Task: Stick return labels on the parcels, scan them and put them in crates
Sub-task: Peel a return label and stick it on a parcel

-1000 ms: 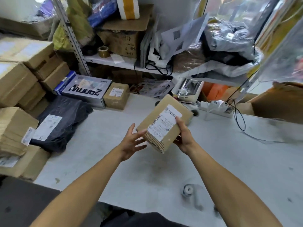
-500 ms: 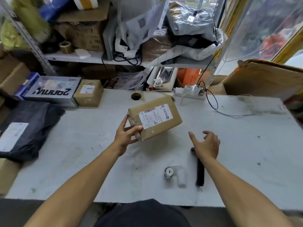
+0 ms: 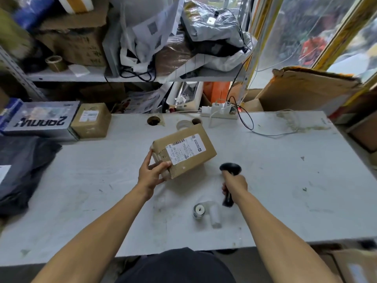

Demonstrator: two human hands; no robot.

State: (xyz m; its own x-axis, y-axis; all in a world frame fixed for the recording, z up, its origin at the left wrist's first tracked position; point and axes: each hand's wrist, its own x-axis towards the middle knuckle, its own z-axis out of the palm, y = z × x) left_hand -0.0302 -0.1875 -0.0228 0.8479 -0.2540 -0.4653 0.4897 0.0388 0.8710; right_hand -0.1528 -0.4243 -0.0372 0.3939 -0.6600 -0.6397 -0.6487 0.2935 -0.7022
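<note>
A brown cardboard parcel (image 3: 195,152) with a white printed label on its top face is held tilted above the grey table (image 3: 285,180). My left hand (image 3: 151,176) grips its near left corner, thumb on top. My right hand (image 3: 234,185) is curled round the handle of a black handheld scanner (image 3: 230,167), lifted off the table, its head to the right of the parcel and a little nearer me. A roll of white labels (image 3: 206,212) lies on the table just in front of my right hand.
Another labelled small box (image 3: 90,120), a grey printed carton (image 3: 40,119) and a dark mailer bag (image 3: 22,170) sit at the table's left. A power strip (image 3: 220,111) with trailing cables lies at the back. Cluttered shelves stand behind; cardboard boxes (image 3: 306,90) at right.
My right hand let go of the parcel, reached down to the scanner lying on the table, and now holds it raised. My left hand alone keeps the parcel, now turned flatter.
</note>
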